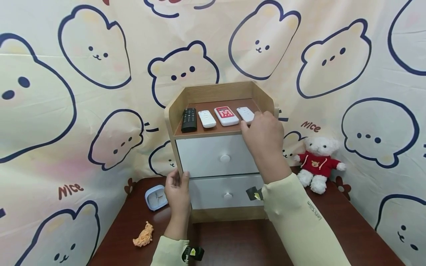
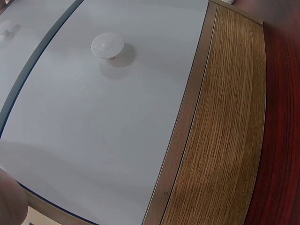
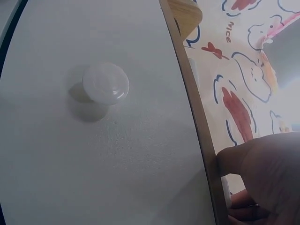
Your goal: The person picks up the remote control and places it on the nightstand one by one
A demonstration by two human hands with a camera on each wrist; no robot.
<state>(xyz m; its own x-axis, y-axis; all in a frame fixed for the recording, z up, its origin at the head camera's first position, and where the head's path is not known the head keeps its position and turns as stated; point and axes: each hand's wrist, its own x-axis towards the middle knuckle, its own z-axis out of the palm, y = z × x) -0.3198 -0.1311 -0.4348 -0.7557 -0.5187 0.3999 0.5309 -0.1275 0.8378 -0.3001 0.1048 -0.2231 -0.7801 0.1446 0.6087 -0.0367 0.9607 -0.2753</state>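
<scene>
A small wooden drawer cabinet (image 1: 217,135) with two white drawers stands on the table. My left hand (image 1: 177,192) grips its left side edge, with the thumb at the front; the left wrist view shows only a bit of that hand. On the top shelf, my right hand (image 1: 266,142) pinches the lower end of the rightmost white remote control (image 1: 245,113), which lies on the shelf. Its far fingertips are partly hidden. Left of it lie a red-and-white remote (image 1: 226,116), another white remote (image 1: 207,119) and a black remote (image 1: 189,119), side by side.
A blue clock (image 1: 155,198) and an orange crumpled item (image 1: 144,235) are on the table left of the cabinet. A white teddy bear (image 1: 319,162) in a red hoodie sits to the right. Behind hangs a bear-patterned cloth (image 1: 133,96).
</scene>
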